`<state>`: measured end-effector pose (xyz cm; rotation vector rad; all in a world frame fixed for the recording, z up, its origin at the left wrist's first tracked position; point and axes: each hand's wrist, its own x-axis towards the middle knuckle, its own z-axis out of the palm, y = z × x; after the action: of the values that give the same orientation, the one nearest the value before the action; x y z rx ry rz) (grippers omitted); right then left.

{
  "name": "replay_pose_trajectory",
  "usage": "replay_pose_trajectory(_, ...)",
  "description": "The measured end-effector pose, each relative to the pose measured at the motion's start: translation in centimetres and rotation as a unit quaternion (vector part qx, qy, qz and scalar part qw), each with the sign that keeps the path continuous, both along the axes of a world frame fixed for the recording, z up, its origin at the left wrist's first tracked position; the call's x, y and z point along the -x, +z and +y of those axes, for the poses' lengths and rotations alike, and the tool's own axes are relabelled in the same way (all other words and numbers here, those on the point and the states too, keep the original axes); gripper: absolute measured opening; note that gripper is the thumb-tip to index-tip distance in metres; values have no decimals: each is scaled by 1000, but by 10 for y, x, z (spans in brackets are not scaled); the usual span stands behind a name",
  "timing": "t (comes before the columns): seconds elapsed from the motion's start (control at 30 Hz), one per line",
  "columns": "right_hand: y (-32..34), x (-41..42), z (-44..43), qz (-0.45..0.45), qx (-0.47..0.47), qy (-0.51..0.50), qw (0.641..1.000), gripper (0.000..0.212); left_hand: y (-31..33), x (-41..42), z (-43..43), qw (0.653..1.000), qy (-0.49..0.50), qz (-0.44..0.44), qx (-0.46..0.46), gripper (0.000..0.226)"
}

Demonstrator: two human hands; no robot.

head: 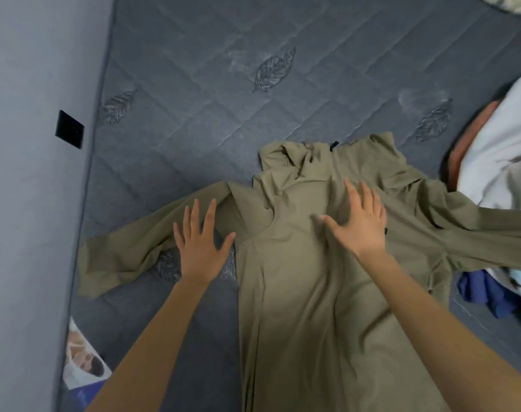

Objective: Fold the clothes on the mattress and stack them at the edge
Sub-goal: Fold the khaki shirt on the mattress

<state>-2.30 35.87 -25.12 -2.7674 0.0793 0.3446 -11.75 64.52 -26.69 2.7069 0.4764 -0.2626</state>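
A long olive-green garment (294, 292) with long sleeves lies spread flat on the grey quilted mattress (199, 84), its hood bunched at the far end. One sleeve stretches left, the other right. My left hand (199, 242) lies flat with fingers spread at the left armpit, partly on the sleeve, partly on the mattress. Flat on the chest of the garment is my right hand (358, 221), fingers straight. Neither hand grips anything.
A pile of white and orange cloth (497, 144) lies at the right edge, with blue cloth (485, 292) below it. A grey wall (30, 203) with a black switch plate (69, 129) runs along the left. A printed package (83, 361) sits by the mattress's left edge.
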Motion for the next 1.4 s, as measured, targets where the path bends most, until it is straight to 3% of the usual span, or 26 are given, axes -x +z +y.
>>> replay_pose_trajectory(0.2, -2, -52, -36, -6, -41, -38, 998, 92, -10, -57, -29, 995, 47, -45, 71, 74)
replay_pose_trajectory(0.43, -1, -42, -7, -3, -36, 52, 998, 92, -18, -47, -9, 995, 83, -37, 48, 68)
replay_pose_trajectory(0.63, -5, -23, 66, 6, -57, 141, 988, 91, -14, -4, 58, 994, 104, -25, -19, 65)
replay_pose_trajectory(0.8, -13, -11, 128, 22, -91, 203, 975, 82, -13, 43, 126, 973, 225, -14, -53, 54)
replay_pose_trajectory(1.0, -23, -5, 183, 72, -157, 173, 970, 78, -16, 90, 199, 952, 300, 22, -53, 50)
replay_pose_trajectory(1.1, -27, -5, 195, 105, -184, 128, 969, 70, -19, 98, 219, 957, 288, 14, 30, 50)
replay_pose_trajectory(1.3, -33, -12, 210, 77, -132, 108, 982, 35, -21, 93, 229, 945, 311, -5, 98, 35)
replay_pose_trajectory(1.4, -31, -11, 216, 77, -118, 109, 984, 23, -19, 92, 236, 948, 291, 5, 129, 48)
